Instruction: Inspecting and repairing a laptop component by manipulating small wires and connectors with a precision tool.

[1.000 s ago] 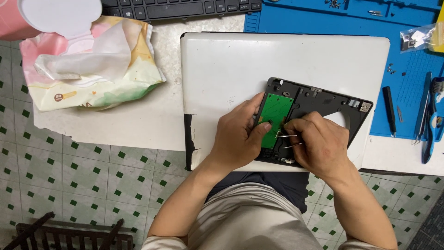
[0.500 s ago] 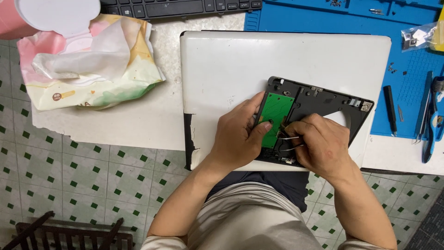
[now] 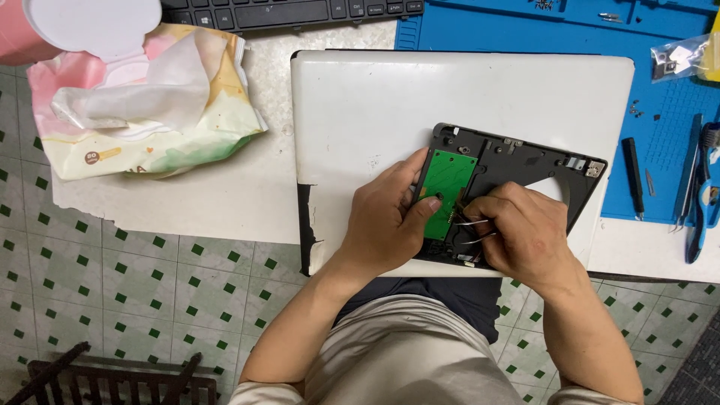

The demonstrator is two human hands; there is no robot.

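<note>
A black plastic frame [image 3: 525, 161] with a green circuit board [image 3: 448, 176] in it lies on a closed white laptop [image 3: 420, 97]. My left hand [image 3: 390, 221] holds the frame's left edge, thumb pressed on the green board. My right hand [image 3: 525, 232] grips metal tweezers [image 3: 471, 223], whose tips point left at the board's lower right edge near some thin wires.
A pack of wet wipes [image 3: 142, 105] lies at the left on the white table [image 3: 187, 202]. A black keyboard [image 3: 292, 11] is at the top. A blue work mat [image 3: 660, 112] at the right carries a black screwdriver [image 3: 634, 176], more tweezers [image 3: 686, 180] and a small bag [image 3: 679, 56].
Both hands stay on the frame; the right hand with the tweezers has shifted very slightly. Nothing else has moved.
</note>
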